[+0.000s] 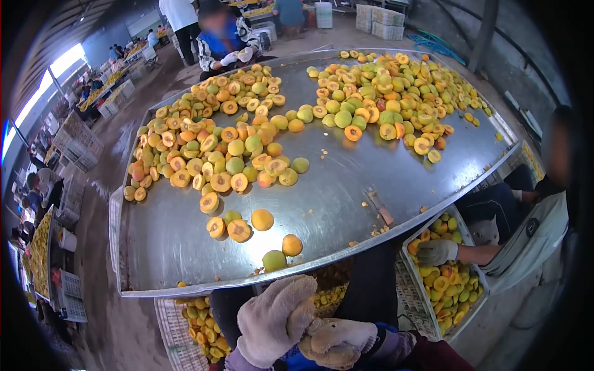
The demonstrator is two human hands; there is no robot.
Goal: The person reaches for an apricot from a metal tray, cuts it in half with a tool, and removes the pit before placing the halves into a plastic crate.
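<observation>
Below the near edge of the metal table, my left hand and my right hand meet over my lap, both in pale work gloves. The fingers of each are curled in; whatever lies between them is hidden. On the table nearest my hands lie a greenish whole apricot and an orange one. Behind them are cut apricot halves and a large heap of apricots, some cut with brown centres. A small tool with a brown handle rests near the table's front edge.
A second apricot heap covers the back right. Crates of apricots stand below: one by my left leg, another at right, where a neighbour's gloved hand reaches in. Opposite sits a person in gloves.
</observation>
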